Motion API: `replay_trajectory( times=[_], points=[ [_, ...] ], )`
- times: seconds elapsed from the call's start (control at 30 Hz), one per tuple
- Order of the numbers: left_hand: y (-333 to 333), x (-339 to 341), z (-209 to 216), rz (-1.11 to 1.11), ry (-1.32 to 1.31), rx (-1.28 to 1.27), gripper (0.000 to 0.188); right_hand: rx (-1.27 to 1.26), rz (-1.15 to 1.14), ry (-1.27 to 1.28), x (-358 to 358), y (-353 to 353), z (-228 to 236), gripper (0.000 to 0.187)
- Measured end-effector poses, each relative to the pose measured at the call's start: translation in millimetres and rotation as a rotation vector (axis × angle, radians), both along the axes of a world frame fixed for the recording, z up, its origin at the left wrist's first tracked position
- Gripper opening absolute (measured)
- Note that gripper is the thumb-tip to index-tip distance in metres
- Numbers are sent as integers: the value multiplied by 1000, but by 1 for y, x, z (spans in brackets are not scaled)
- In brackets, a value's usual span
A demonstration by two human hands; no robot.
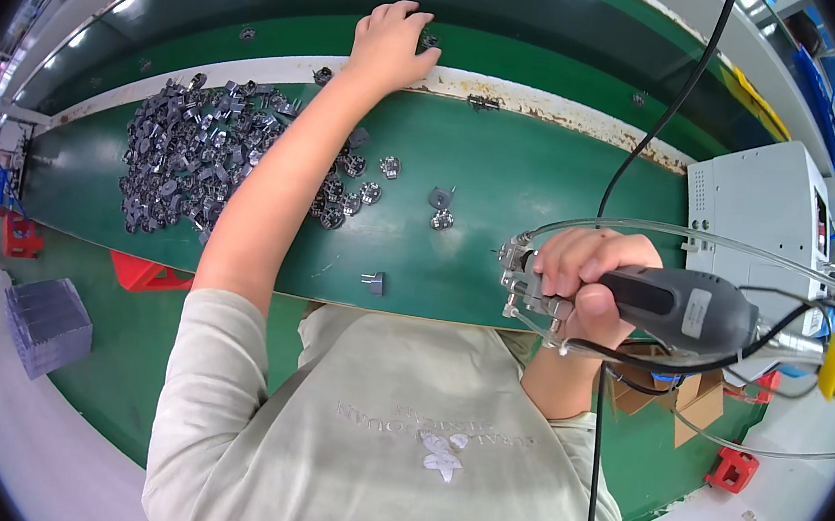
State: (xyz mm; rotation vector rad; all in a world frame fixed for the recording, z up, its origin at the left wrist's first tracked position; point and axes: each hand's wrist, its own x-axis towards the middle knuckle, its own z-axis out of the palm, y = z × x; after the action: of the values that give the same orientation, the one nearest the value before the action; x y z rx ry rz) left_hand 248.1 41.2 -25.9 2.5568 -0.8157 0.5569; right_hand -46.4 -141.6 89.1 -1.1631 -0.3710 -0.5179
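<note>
My left hand (392,49) reaches past the bench's far ledge, over the green belt. Its fingers and thumb are spread, and a small dark plug part (430,42) lies in the gap between them. In my right hand (592,277) is a dark grey power screwdriver (679,308), held above the bench's right half with its metal head and clear hoses pointing left. Under and left of my left forearm sits a big heap of small black plug parts (197,154). A two-pin plug piece (373,283) lies alone near the front edge, and a few loose parts (441,220) rest mid-bench.
A white boxy machine (753,218) stands at the bench's right end. A black cable (657,123) hangs down beside the screwdriver. The rusty white ledge (543,105) divides bench from belt. Below are a cardboard box (697,403), red stools (731,470) and stacked grey trays (47,325).
</note>
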Motion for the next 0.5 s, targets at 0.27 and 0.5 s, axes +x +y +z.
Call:
replay_trajectory(
  times=[0.27, 0.5],
  points=[
    [27, -159, 51, -725, 425, 101, 42, -112, -18, -3, -7, -15, 6, 37],
    [12, -173, 37, -855, 468, 49, 36, 20, -10, -3, -4, -7, 6, 39]
  ],
)
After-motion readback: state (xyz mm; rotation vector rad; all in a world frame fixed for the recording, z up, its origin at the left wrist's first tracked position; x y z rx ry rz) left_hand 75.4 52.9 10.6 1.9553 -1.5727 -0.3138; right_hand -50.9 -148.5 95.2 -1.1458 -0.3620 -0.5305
